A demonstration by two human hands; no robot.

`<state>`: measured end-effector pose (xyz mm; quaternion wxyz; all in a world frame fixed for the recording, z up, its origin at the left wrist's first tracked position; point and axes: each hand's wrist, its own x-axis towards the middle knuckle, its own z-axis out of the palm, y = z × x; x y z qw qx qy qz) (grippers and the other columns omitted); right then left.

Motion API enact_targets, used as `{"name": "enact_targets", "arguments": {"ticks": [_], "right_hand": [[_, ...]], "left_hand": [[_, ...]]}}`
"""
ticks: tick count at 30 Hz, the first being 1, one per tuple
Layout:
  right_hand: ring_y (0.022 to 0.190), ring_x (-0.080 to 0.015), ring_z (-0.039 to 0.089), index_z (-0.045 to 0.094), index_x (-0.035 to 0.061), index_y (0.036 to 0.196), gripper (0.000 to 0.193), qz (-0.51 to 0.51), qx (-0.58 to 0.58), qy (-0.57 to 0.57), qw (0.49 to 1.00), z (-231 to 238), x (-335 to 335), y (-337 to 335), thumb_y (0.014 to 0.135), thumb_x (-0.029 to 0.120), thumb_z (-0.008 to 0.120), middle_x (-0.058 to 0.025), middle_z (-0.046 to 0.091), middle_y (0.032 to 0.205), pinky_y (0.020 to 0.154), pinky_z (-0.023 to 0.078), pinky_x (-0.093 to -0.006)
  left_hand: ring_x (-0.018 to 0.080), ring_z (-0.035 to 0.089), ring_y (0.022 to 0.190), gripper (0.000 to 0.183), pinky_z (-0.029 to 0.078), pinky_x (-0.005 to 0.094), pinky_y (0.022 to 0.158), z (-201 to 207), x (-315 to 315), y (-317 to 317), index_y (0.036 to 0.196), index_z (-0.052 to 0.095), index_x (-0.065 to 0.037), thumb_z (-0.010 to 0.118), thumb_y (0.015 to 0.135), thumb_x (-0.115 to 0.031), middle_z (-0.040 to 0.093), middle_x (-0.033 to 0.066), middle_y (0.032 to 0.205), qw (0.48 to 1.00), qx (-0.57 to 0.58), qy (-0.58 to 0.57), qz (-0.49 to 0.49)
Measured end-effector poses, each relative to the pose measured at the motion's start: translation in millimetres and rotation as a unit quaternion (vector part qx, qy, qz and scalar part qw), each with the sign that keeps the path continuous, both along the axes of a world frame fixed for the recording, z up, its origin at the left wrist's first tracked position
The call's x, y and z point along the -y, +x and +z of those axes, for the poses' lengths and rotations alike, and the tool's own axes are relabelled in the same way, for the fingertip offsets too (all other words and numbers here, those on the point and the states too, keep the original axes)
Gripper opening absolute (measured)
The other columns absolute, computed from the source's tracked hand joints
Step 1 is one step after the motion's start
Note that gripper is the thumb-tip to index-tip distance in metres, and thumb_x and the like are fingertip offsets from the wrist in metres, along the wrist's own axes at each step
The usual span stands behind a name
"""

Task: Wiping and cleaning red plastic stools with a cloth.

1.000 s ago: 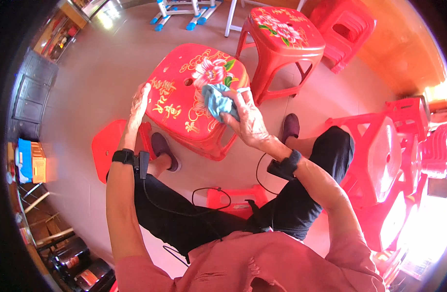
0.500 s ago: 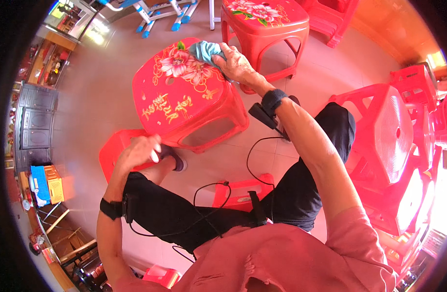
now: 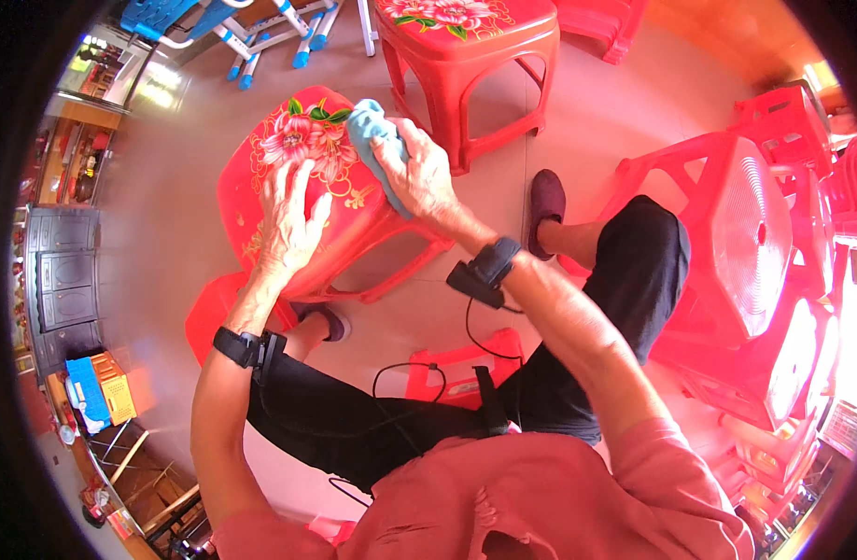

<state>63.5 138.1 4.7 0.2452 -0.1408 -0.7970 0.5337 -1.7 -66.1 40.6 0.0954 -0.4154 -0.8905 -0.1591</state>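
Note:
In front of me stands a red plastic stool with pink flowers and gold patterns on its seat. My left hand lies on the seat, fingers spread, with nothing in it. A light blue cloth is gripped in my right hand at the right edge of the seat; the cloth hangs down along that side of the stool. Each wrist wears a black band with a small black device.
Another flowered red stool stands just beyond. Stacked red stools line the right side. A low red stool sits between my legs, with black cables above it. Blue-and-white metal-framed furniture is at the far left; yellow and blue baskets are at left.
My left hand has moved up from beside the stool onto its seat. My right hand and the cloth have shifted down and left, to the seat's right edge. The stool appears further left.

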Motion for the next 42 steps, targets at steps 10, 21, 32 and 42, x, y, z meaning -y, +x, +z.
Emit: {"name": "enact_targets", "arguments": {"ticks": [10,21,32,42], "right_hand": [[0.101,-0.0368,0.059,0.056,0.0062,0.116,0.042,-0.097,0.192,-0.101,0.971,-192.7,-0.2,65.3,0.089,0.038,0.056,-0.0215,0.061,0.108,0.085,0.045,-0.0446],[0.095,-0.0373,0.06,0.051,0.0023,0.115,0.04,-0.078,0.092,-0.197,0.973,-71.8,25.1,53.5,0.091,0.034,0.054,-0.0225,0.06,0.1,0.082,0.046,-0.0452],[0.088,-0.0416,0.059,0.043,0.0097,0.118,0.056,-0.005,-0.121,-0.021,0.992,-68.4,73.9,85.3,0.071,0.011,0.073,-0.0194,0.047,0.112,0.068,0.052,-0.046],[0.1,-0.0214,0.054,0.045,0.004,0.124,0.041,-0.157,-0.018,-0.2,0.967,-94.9,45.0,75.8,0.087,0.014,0.058,-0.0119,0.055,0.105,0.088,0.045,-0.0356]], "left_hand": [[0.0384,0.039,0.123,0.048,0.033,0.0492,0.104,22.2,-19.9,11.5,0.131,0.044,-0.006,0.06,0.087,-0.017,0.044,0.0199,0.126,0.999,-0.011,-0.032,-0.01],[0.0387,0.043,0.117,0.048,0.036,0.0503,0.099,10.3,-5.9,4.2,0.126,0.047,-0.008,0.065,0.084,-0.023,0.046,0.0196,0.123,1.0,-0.011,0.014,0.001],[0.0378,0.044,0.118,0.049,0.035,0.0498,0.1,10.0,-4.9,1.9,0.127,0.047,-0.006,0.064,0.085,-0.024,0.046,0.0186,0.124,0.999,-0.032,0.005,0.005],[0.0372,0.045,0.115,0.047,0.036,0.0499,0.098,10.6,-0.1,5.7,0.125,0.047,-0.006,0.063,0.086,-0.025,0.048,0.0186,0.12,1.0,-0.024,0.016,0.01]]}}
